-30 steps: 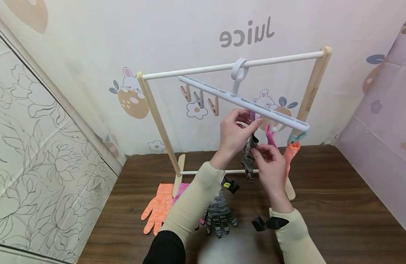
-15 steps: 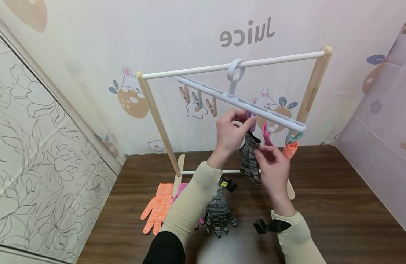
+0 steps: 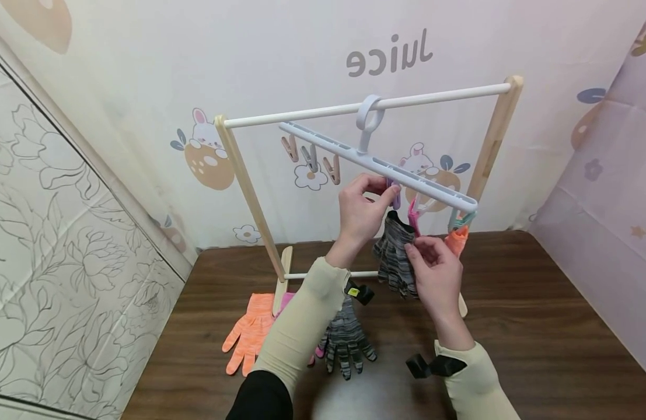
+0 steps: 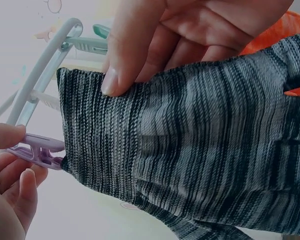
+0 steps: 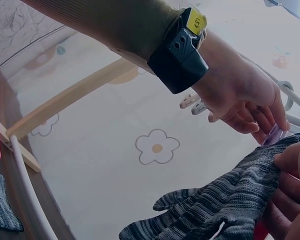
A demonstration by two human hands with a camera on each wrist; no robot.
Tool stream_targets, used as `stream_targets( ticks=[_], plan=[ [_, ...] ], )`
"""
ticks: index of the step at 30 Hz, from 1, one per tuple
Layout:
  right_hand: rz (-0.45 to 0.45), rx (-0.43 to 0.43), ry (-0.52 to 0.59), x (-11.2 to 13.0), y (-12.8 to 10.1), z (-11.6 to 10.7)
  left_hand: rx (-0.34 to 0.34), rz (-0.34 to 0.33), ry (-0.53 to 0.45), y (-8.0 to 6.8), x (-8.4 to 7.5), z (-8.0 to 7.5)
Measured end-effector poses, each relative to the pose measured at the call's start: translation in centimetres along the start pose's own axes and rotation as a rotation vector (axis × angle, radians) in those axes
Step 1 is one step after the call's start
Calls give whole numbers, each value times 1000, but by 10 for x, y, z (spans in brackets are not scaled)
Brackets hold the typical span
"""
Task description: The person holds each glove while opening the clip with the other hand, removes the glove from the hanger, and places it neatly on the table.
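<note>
A white clip hanger hangs from the rail of a small wooden rack. My left hand pinches a purple clip under the hanger. My right hand holds the cuff of a grey striped glove just below that clip. A pink clip and a green clip holding an orange glove hang to the right.
On the brown table lie an orange glove, a pink glove partly hidden by my arm, and a second grey striped glove. Three more clips hang at the hanger's left end. Patterned walls close in behind and on both sides.
The grey striped glove has been raised towards the purple clip and spread wider. The hanger has swung slightly left, and both hands have moved with it.
</note>
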State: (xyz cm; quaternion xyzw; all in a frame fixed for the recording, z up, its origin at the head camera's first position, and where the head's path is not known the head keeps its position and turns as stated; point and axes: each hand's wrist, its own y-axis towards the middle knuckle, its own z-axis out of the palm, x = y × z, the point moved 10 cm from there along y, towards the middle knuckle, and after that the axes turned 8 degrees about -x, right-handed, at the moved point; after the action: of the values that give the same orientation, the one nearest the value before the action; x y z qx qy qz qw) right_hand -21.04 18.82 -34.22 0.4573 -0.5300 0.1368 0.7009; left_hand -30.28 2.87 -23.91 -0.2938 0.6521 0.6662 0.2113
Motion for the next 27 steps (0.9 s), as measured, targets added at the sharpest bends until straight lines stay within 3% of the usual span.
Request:
stream_targets(
  ticks=[15,27],
  plan=[
    [50,34,44,-4,-6,-3,7,-7,28,2,2,-2],
    [201,95,30,-24,-14,-4,-4,-13,48,1,5,-5]
  ],
)
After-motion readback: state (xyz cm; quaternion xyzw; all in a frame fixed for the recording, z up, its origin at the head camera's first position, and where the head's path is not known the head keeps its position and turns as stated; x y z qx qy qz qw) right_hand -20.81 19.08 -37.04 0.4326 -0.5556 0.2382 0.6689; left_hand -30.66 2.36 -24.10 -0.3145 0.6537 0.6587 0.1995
